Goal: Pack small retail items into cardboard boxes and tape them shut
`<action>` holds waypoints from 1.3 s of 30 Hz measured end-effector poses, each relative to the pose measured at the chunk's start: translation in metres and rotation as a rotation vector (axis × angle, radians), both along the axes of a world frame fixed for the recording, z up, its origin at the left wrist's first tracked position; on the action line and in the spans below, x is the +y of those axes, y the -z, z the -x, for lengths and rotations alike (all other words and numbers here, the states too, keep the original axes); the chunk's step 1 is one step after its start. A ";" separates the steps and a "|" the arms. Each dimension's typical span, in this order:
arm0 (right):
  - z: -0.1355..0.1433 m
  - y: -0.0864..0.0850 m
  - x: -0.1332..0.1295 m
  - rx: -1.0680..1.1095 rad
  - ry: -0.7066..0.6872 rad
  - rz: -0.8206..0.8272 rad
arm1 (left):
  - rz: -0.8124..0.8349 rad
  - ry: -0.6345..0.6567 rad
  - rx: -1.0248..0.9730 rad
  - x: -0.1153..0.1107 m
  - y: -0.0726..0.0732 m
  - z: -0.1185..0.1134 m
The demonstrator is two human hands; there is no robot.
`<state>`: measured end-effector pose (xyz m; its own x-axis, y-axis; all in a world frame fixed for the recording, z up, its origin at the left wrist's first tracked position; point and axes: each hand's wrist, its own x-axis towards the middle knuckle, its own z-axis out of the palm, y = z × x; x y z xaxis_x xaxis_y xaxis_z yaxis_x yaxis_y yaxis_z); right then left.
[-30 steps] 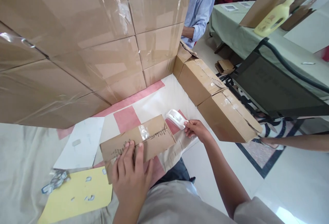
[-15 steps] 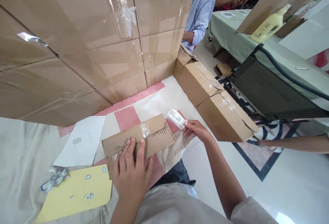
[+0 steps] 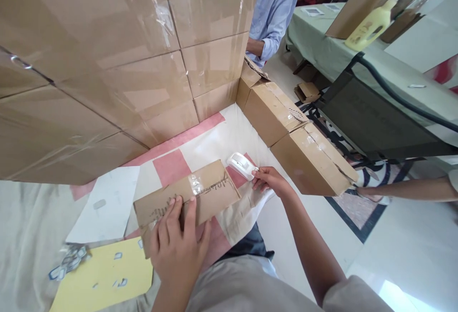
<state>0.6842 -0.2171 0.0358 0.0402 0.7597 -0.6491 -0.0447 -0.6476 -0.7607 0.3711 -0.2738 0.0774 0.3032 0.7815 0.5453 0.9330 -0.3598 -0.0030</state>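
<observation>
A flat brown cardboard box (image 3: 211, 200) lies on the checked cloth (image 3: 171, 166) in front of me. My left hand (image 3: 179, 240) rests on its near left part, fingers spread. To the right of the box, my right hand (image 3: 268, 180) pinches the near end of a white plastic object (image 3: 242, 165), which has an oval body. The white object is beside the box's right end. A white sheet (image 3: 107, 207) and a yellow sheet (image 3: 107, 274) with small paper pieces lie to the left, next to a heap of small cut-outs (image 3: 69, 262).
Stacked taped boxes (image 3: 143, 78) form a wall behind the cloth. Lower boxes (image 3: 304, 159) line its right side. Beyond are a dark chair (image 3: 390, 116), a yellow bottle (image 3: 372, 26) on a green-covered table (image 3: 332, 54), and other people, one in a blue shirt (image 3: 275, 6).
The view has shifted slightly, so most things sit a little further left. Both hands keep nearly the same places relative to the box and the white object.
</observation>
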 end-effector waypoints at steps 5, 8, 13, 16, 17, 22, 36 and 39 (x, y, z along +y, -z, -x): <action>-0.004 -0.001 0.000 0.037 -0.035 -0.005 | 0.010 0.010 -0.021 0.000 0.002 0.002; -0.003 0.002 -0.001 0.024 -0.023 -0.012 | 0.007 0.016 -0.015 0.001 0.003 0.002; -0.003 0.008 -0.001 0.017 -0.021 -0.012 | 0.016 0.009 -0.031 0.001 0.002 0.002; -0.005 0.007 -0.003 0.029 -0.035 -0.042 | 0.025 0.015 -0.058 0.001 0.003 0.002; -0.006 0.006 -0.005 0.037 -0.041 -0.058 | 0.020 0.015 -0.054 0.000 0.003 0.003; -0.013 0.006 -0.012 0.098 -0.075 -0.126 | -0.012 0.007 0.023 0.001 0.003 0.002; -0.016 0.015 -0.009 0.100 -0.109 -0.136 | 0.019 0.003 0.014 0.000 0.003 0.003; -0.015 0.017 -0.010 0.080 -0.105 -0.150 | 0.035 0.003 0.007 -0.001 0.003 0.003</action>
<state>0.6992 -0.2273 0.0188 -0.0911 0.8455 -0.5261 -0.0472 -0.5314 -0.8458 0.3679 -0.2750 0.0744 0.3091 0.7992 0.5154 0.9320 -0.3625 0.0032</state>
